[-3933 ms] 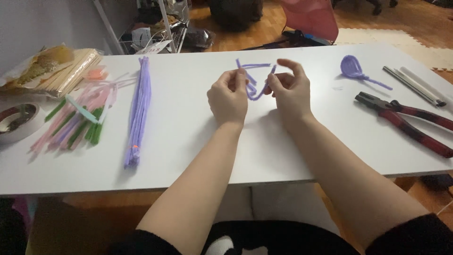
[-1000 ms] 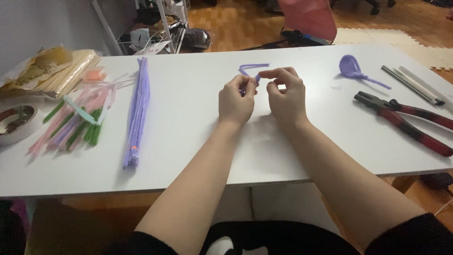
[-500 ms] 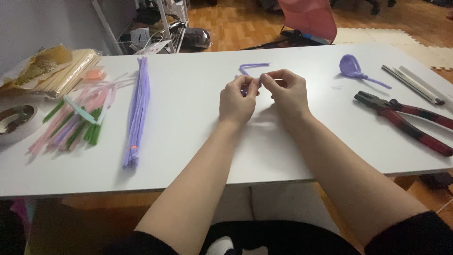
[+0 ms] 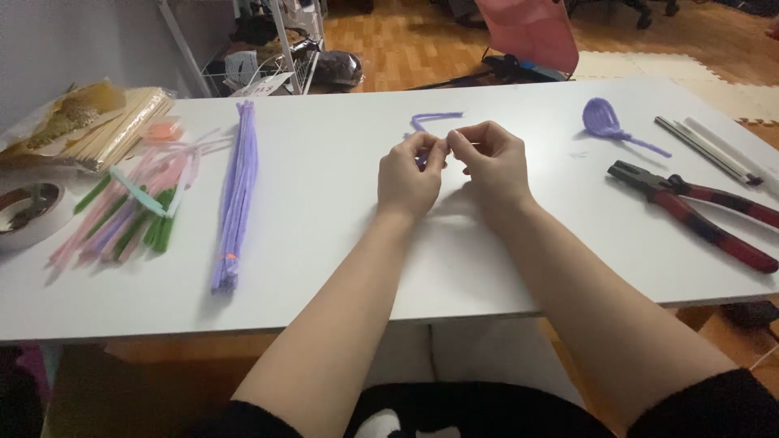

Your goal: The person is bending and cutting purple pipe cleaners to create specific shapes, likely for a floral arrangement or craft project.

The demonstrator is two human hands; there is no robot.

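My left hand and my right hand meet fingertip to fingertip over the middle of the white table. Both pinch a bent purple pipe cleaner, whose free end loops out behind my fingers; most of it is hidden by them. A bundle of straight purple pipe cleaners lies to the left of my left hand. A finished purple pipe-cleaner loop shape rests to the right of my right hand.
Red-handled pliers and two thin white-grey rods lie at the right. Pink, green and purple pipe cleaners, a tape roll and a packet of wooden sticks sit at the left. A wire shelf and red chair stand behind.
My hands have come closer together and lower to the table, folding the purple pipe cleaner tighter so that less of it shows above my fingers.
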